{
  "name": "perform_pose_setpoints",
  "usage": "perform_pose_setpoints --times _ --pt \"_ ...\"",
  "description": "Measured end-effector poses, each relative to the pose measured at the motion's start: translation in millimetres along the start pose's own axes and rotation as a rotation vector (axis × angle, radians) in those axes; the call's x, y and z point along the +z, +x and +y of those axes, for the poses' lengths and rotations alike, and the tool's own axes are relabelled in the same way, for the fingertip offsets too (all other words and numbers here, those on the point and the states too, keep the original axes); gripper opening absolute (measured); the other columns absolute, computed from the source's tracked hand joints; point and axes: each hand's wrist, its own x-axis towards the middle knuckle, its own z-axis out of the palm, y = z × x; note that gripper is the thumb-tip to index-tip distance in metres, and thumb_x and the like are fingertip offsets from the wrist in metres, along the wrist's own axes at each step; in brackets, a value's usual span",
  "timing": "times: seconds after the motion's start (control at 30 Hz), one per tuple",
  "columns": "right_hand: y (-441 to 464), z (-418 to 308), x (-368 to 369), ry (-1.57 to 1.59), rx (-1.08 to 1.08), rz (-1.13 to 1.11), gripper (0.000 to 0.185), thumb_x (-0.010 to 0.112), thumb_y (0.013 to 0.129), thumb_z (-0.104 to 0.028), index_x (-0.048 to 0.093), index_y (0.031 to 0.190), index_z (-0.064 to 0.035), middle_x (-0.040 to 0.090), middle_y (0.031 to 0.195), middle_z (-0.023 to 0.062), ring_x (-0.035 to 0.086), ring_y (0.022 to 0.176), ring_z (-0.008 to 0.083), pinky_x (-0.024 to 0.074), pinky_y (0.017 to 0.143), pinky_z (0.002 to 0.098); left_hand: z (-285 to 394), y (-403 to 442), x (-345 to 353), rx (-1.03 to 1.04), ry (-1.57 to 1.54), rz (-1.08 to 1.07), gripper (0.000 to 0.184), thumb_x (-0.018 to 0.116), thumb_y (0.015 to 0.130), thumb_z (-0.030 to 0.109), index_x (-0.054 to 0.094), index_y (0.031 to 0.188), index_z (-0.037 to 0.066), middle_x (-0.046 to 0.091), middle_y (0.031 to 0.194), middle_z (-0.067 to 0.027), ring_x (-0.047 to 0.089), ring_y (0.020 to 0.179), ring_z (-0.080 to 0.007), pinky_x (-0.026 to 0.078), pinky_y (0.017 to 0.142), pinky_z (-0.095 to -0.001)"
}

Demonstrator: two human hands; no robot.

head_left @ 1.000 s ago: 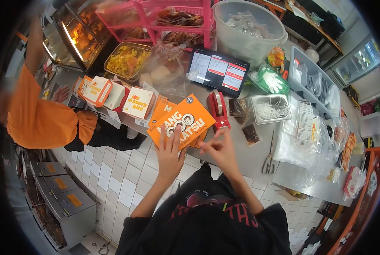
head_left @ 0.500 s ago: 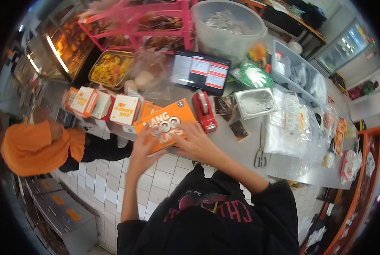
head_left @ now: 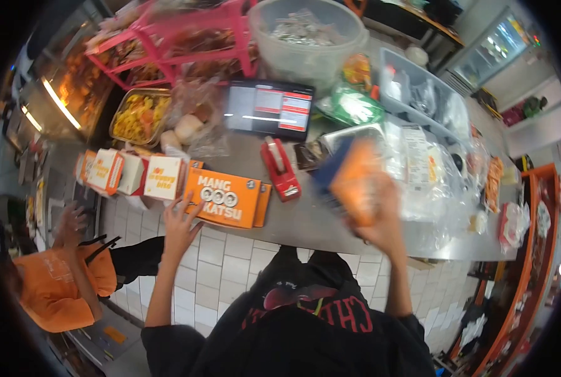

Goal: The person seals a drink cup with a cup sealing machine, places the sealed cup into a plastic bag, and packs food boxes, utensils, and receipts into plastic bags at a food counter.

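Note:
An orange box with "MANG KATSU" lettering [head_left: 233, 210] lies at the counter's near edge, on top of other orange boxes. My left hand [head_left: 181, 221] is at its left end, fingers spread and touching it. To the right, my right hand [head_left: 381, 217] grips another orange and dark blue box [head_left: 354, 182], blurred by motion and tilted above the counter. Between the two boxes stands a red tape dispenser [head_left: 281, 171]. A metal tray [head_left: 349, 133] is partly hidden behind the held box.
A tablet [head_left: 269, 108] lies behind the dispenser. White and orange boxes [head_left: 165, 178] line the left. Clear plastic bags [head_left: 428, 207] cover the right side. A large tub [head_left: 312, 53] and pink rack [head_left: 186, 60] stand behind. A co-worker in orange [head_left: 60, 283] is at the left.
My right hand has moved from the stacked boxes to the right with an orange and blue box. My left hand has shifted to the boxes' left end. The view has turned; the co-worker has moved.

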Motion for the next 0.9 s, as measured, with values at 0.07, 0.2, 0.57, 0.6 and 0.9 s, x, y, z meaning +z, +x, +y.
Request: perform_pose_setpoints --times 0.07,0.2,0.57,0.6,0.9 --pt "-22 65 -7 -0.229 0.091 0.261 0.092 0.075 0.061 -0.04 0.031 0.134 -0.0069 0.038 0.129 0.0214 0.036 0.118 0.0385 0.0284 0.096 0.0479 5 0 2 -0.015 0.054 0.052 0.067 0.077 0.057 0.027 0.052 0.119 0.024 0.033 0.138 -0.0067 0.03 0.124 -0.035 0.021 0.103 -0.0518" --pt "-40 176 3 -0.799 0.786 0.104 0.098 0.074 0.061 -0.045 0.025 0.138 -0.0103 0.028 0.133 0.0293 0.029 0.12 0.0442 0.026 0.096 0.054 21 26 -20 0.079 -0.211 0.091 0.064 0.075 0.062 0.027 0.05 0.121 0.026 0.033 0.138 -0.0009 0.023 0.128 -0.0354 0.013 0.103 -0.061" --pt "28 39 167 0.554 0.34 -0.121 0.02 0.065 0.079 -0.017 0.064 0.094 -0.0033 0.065 0.081 0.005 0.056 0.069 0.0094 0.0434 0.062 0.0235 91 25 -1 -0.109 -0.052 0.096 0.064 0.068 0.07 0.035 0.044 0.129 0.029 0.032 0.141 -0.0005 0.016 0.129 -0.0472 0.037 0.09 -0.05" --pt "36 34 178 0.651 0.397 -0.25 0.021 0.064 0.08 -0.018 0.065 0.094 -0.0022 0.065 0.077 0.0038 0.054 0.066 0.0053 0.0414 0.057 0.0208 99 23 1 -0.113 -0.051 0.095 0.064 0.068 0.07 0.035 0.044 0.129 0.029 0.032 0.141 -0.0005 0.016 0.129 -0.0472 0.037 0.09 -0.05" --pt "-30 40 173 0.198 0.287 -0.232 0.016 0.065 0.079 -0.019 0.065 0.082 -0.0037 0.064 0.068 0.0024 0.058 0.067 0.0083 0.0422 0.061 0.0283 120 25 2 -0.337 -0.031 0.069 0.064 0.061 0.077 0.035 0.036 0.135 0.024 0.03 0.141 0.0055 0.012 0.129 -0.0483 0.032 0.09 -0.054"
